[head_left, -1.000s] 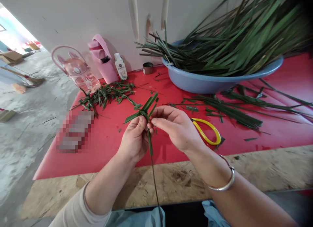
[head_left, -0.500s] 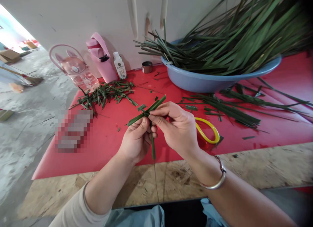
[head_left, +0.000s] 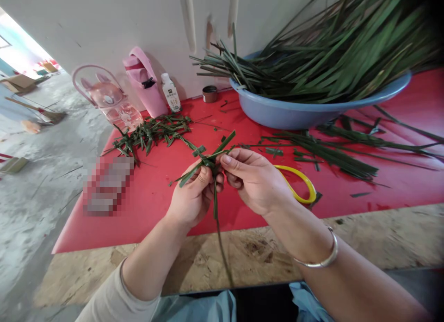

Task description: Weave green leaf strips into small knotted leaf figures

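My left grip (head_left: 192,192) is clamped, thumb over fingers, on a knotted green leaf piece (head_left: 208,163), which I have up above the red sheet (head_left: 152,206), about mid-view. My right grip (head_left: 255,176) has thumb and fingertips together at the right side of the knot, pinched on a strip end as far as I can see. Leaf ends stick out to both sides, and a thin stem (head_left: 221,245) hangs below, past the counter (head_left: 258,257) edge. Just beyond my right wrist I see a yellow loop handle (head_left: 305,185). Farther left lies a pile of leaf pieces (head_left: 151,133), near a clear pink bottle (head_left: 120,114). At the back right, a blue basin (head_left: 294,116) holds long leaves (head_left: 329,67).
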Tool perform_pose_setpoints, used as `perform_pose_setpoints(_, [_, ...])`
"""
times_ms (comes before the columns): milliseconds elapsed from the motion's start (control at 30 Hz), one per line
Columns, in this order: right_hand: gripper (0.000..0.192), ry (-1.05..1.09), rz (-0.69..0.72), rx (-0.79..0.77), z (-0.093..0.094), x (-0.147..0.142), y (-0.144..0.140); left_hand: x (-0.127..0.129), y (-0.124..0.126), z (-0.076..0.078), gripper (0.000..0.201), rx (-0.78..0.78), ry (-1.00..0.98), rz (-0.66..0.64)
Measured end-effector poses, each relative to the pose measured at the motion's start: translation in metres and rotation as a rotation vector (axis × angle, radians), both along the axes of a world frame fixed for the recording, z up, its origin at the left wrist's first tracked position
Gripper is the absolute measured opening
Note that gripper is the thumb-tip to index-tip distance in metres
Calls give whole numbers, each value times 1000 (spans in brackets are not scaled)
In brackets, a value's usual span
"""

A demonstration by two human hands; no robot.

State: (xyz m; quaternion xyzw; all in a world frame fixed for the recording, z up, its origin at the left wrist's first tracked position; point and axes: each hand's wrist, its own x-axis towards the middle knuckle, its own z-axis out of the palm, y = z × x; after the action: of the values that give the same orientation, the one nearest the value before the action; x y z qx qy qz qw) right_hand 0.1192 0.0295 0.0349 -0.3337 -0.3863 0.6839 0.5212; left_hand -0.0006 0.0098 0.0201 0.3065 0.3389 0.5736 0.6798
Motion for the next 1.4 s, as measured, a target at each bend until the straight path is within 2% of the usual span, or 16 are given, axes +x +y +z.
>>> perform_pose_setpoints(167, [19,-21,-3,1,-5,-4,0,-1,2,1,16,-61,-7,19])
perform_pose_setpoints(300, [15,71,28,-24,-6,-6,0,-1,4,-2,17,-8,-45,56])
perform_pose_setpoints(567, [22,153,210,-220,5,1,-2,-2,5,-1,19,52,38,98])
perform_pose_setpoints(667, [21,164,270,-237,6,2,-4,-3,5,-1,20,54,50,92])
perform_pose_setpoints(833, [12,163,188,-143,4,-1,-6,-3,5,-3,21,103,59,127])
perform_pose_setpoints(967, [12,169,142,-91,2,-2,-5,-2,5,-6,19,122,76,130])
perform_pose_setpoints(1300, [12,190,125,-87,-4,-8,-3,-2,8,-13,19,105,98,224])
perform_pose_setpoints(1400, [15,222,133,-120,-4,-8,-3,-1,7,-10,18,91,63,191])
